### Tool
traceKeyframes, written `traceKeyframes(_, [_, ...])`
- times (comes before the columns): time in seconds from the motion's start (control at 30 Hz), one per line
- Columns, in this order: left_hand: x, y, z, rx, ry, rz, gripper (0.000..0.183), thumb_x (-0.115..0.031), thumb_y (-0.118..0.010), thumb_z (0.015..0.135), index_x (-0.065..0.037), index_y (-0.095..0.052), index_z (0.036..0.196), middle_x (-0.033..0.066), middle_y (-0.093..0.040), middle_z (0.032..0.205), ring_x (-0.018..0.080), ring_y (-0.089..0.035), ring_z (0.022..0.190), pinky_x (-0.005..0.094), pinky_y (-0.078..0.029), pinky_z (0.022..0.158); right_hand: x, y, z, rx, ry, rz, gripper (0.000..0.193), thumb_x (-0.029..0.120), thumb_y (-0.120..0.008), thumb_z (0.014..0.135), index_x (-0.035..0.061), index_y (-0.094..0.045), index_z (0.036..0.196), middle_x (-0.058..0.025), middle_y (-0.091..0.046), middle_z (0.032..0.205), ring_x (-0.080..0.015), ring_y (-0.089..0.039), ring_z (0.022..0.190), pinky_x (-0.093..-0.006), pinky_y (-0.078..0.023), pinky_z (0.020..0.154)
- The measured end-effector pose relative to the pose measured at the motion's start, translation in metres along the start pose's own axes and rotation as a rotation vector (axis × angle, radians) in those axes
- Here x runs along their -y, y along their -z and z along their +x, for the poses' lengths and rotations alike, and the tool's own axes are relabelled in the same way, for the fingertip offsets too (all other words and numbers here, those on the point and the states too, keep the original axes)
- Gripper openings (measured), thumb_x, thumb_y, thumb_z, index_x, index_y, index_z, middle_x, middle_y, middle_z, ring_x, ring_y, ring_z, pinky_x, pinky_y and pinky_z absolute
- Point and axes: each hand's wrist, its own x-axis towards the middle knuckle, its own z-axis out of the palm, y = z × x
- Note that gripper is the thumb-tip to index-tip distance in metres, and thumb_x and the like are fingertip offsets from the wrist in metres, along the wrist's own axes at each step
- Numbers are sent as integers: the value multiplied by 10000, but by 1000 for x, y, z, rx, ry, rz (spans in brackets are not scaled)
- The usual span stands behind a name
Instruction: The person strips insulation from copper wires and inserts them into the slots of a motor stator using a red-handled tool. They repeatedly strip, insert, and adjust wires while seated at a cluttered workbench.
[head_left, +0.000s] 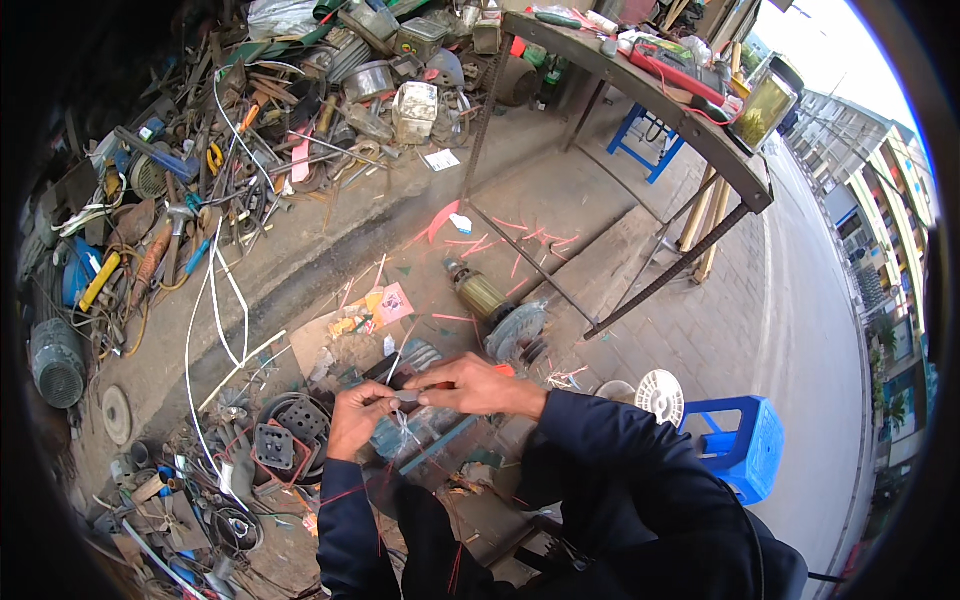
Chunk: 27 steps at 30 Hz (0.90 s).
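My left hand point(357, 415) pinches one end of a small pale grey flat piece point(406, 396) between thumb and fingers. From the other side my right hand point(478, 388) grips the same piece, its fingers bent over it. A thin white strip point(399, 358) sticks up beside the left fingertips. Pale loose strands point(403, 432) hang under the piece, too fine to name. Below the hands lies a blue-green metal object point(440, 445), partly covered by them. Just beyond my right hand, a motor armature point(478, 290) with a yellowish body lies on the ground.
A steel-framed bench point(660, 100) stands at upper right, bearing a red meter point(665, 68) and a jar point(768, 105). Heaped scrap and tools point(330, 110) fill the left. Pink strips point(480, 243) litter the floor. A blue plastic stool point(745, 450) stands at my right, near the road.
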Motion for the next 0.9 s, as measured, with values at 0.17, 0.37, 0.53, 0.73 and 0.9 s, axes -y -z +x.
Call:
traceKeyframes(0.17, [3, 4, -1, 33, -84, 80, 76, 65, -780, 890, 27, -750, 948, 18, -724, 870, 100, -659, 792, 265, -528, 730, 5, -5, 9, 85, 31, -76, 364, 162, -758, 956, 105, -732, 1315, -167, -768, 1071, -313, -752, 899, -417, -579, 776])
traceKeyframes(0.37, [-8, 8, 1, 79, -108, 183, 92, 77, -787, 854, 13, -764, 917, 31, -708, 878, 114, -657, 834, 282, -517, 760, 10, 2, 7, 86, 267, -390, 384, 174, -750, 941, 154, -731, 1324, -113, -701, 971, -344, -704, 823, -442, -567, 710])
traceKeyframes(0.53, [-12, 6, -3, 76, -146, 211, 92, 65, -783, 840, 6, -768, 909, 51, -706, 864, 133, -664, 825, 285, -508, 750, 21, 6, 3, 42, 383, -263, 408, 183, -738, 945, 168, -715, 1352, -105, -660, 926, -343, -686, 843, -438, -558, 710])
traceKeyframes(0.73, [-12, 8, 0, 34, -232, 399, 117, 83, -774, 808, 17, -745, 900, 72, -701, 858, 158, -687, 826, 290, -522, 746, 8, -4, 5, 78, 295, -414, 425, 180, -732, 940, 158, -702, 1363, -102, -669, 987, -343, -685, 876, -457, -547, 713])
traceKeyframes(0.9, [-4, 6, 0, 49, -127, 194, 159, 141, -778, 797, 20, -743, 894, 42, -686, 864, 109, -644, 796, 267, -512, 724, 4, -3, -4, 57, 292, -322, 419, 182, -717, 949, 149, -698, 1366, -118, -695, 1057, -353, -690, 891, -461, -538, 701])
